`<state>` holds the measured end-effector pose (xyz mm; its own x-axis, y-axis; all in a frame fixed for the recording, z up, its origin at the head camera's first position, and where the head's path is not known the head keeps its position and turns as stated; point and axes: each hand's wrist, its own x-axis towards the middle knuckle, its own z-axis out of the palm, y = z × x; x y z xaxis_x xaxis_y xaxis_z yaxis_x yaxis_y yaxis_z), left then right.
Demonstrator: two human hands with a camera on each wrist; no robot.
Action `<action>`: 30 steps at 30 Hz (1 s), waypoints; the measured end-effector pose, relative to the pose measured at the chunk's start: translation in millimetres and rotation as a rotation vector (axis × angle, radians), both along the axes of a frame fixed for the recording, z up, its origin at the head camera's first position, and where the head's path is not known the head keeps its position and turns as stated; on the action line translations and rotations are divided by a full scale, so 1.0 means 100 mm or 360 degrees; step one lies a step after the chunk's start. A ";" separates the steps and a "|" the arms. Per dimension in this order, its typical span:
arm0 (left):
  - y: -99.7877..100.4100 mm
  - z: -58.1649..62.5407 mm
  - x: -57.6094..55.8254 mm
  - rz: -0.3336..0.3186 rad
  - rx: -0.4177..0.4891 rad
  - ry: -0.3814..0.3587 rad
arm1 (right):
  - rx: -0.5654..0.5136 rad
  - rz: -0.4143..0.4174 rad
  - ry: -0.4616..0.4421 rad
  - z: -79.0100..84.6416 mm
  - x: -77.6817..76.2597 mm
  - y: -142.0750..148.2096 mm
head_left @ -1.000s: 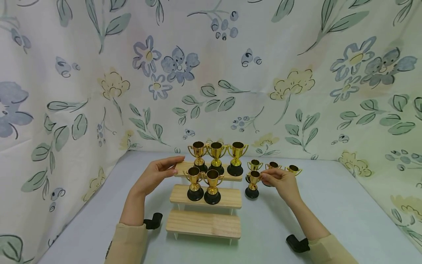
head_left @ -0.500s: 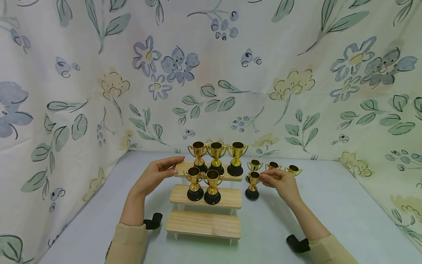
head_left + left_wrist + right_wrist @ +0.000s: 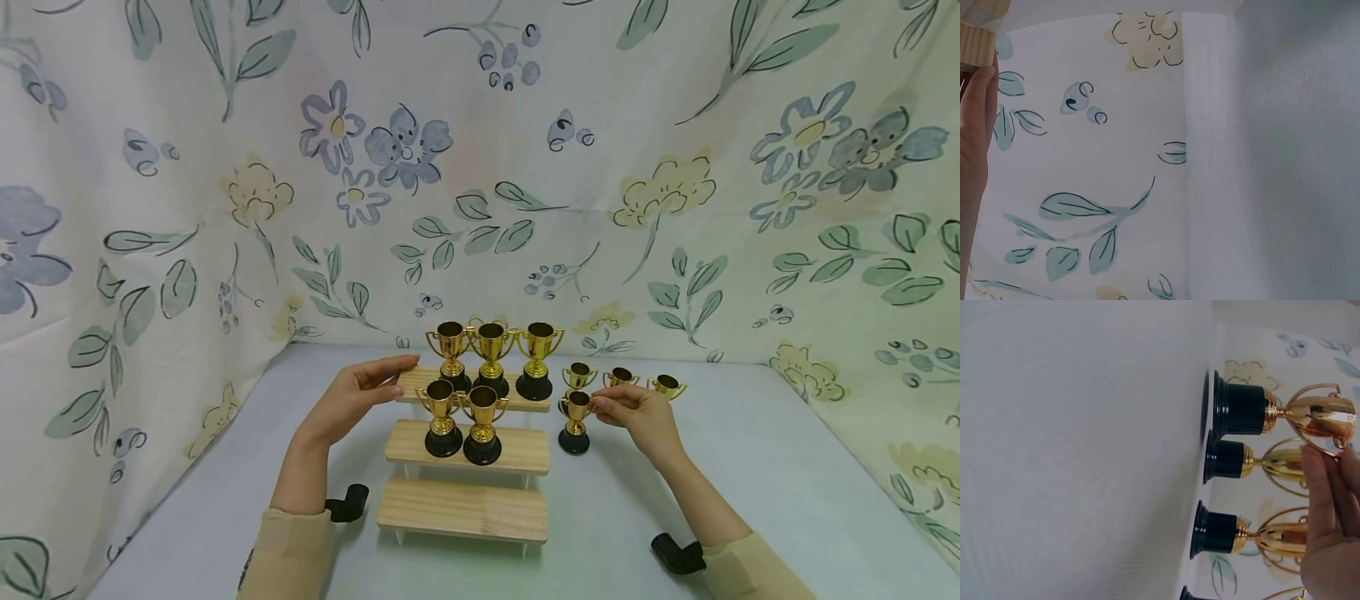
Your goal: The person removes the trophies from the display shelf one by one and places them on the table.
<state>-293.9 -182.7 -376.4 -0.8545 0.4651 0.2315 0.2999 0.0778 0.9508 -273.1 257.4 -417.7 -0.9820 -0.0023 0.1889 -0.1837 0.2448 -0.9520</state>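
Note:
My right hand (image 3: 641, 414) pinches one handle of a small gold trophy cup (image 3: 577, 408) with a black base, held upright right of a tiered wooden display stand (image 3: 465, 508). In the right wrist view, the trophy (image 3: 1322, 417) has its base very close to the white table; whether it touches, I cannot tell. My left hand (image 3: 352, 396) grips the left end of the stand's top shelf (image 3: 411, 382) between thumb and fingers. In the left wrist view, only part of that hand (image 3: 974, 134) and the shelf's end (image 3: 975, 47) show.
Three trophies (image 3: 491, 350) stand in a row on the top shelf. Two more trophies (image 3: 483, 408) occupy the middle shelf, at its left and centre. Behind my right hand, three trophies (image 3: 666, 385) are on the table, partly hidden. A floral cloth (image 3: 480, 167) hangs behind the table.
The trophy in my right hand has shifted very slightly towards me over the last second. Both hands otherwise keep nearly the same place.

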 end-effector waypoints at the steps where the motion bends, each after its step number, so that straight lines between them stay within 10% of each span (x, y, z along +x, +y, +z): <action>1: 0.00 0.00 0.00 0.0002 0.0000 -0.0001 | 0.0006 0.0000 -0.0002 0.00 0.00 0.00; 30: 0.00 0.00 0.00 0.0003 0.0009 0.0007 | -0.0041 0.0000 -0.0059 -0.03 0.00 0.05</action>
